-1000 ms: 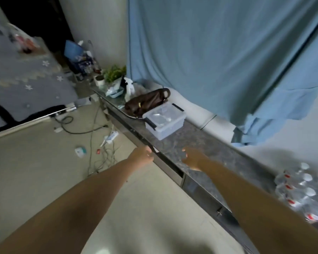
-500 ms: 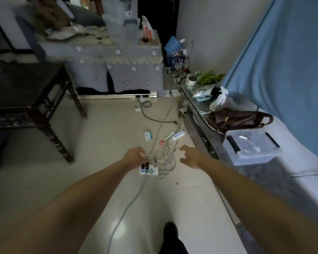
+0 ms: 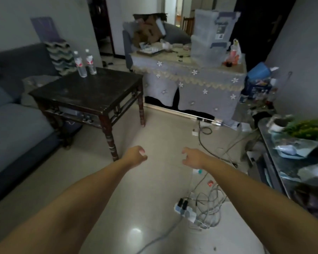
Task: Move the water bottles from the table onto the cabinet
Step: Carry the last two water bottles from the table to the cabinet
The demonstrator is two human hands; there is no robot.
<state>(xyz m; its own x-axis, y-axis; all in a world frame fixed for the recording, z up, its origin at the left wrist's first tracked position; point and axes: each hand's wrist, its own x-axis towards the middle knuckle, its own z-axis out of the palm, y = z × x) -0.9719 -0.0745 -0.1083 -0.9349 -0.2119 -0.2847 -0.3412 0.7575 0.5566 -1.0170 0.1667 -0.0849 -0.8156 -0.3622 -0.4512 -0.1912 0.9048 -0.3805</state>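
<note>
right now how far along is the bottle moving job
Done: cannot tell; no moved bottles show on the visible end of the cabinet. In hand: nothing; left hand and right hand hold nothing, out over the floor. Left: two water bottles standing upright at the dark table's far corner.

No legible text anywhere. Red-and-white labels on the two water bottles (image 3: 85, 61) at the far left corner of the dark table (image 3: 92, 92), too small and blurred to read. Dark label with white marks on the upper clear storage bin (image 3: 212, 27), likewise unreadable.
</note>
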